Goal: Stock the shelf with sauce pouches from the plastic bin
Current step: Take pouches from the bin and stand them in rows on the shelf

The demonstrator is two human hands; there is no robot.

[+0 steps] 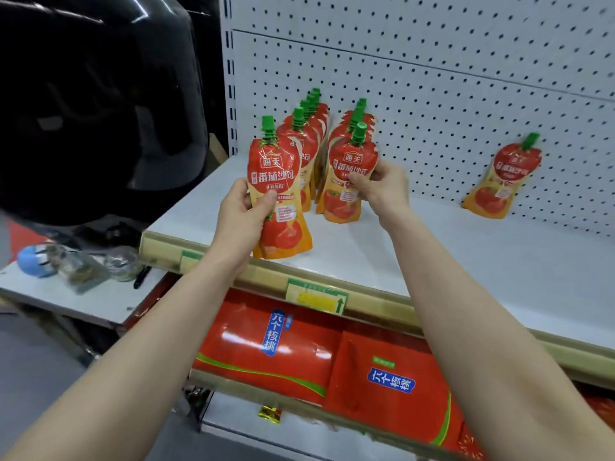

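My left hand (244, 212) grips a red and orange sauce pouch (278, 181) with a green cap, held upright at the front of the white shelf (416, 261), ahead of the left row of pouches (307, 134). My right hand (379, 188) holds the front pouch (349, 168) of the right row (357, 121), which stands on the shelf. A single pouch (502, 176) leans on the pegboard back wall far to the right. The plastic bin is out of view.
A white pegboard (432, 78) backs the shelf. Red cartons (299, 347) fill the shelf below. A large black rounded object (93, 104) looms at the left, above a low white table (66, 294) with small clutter.
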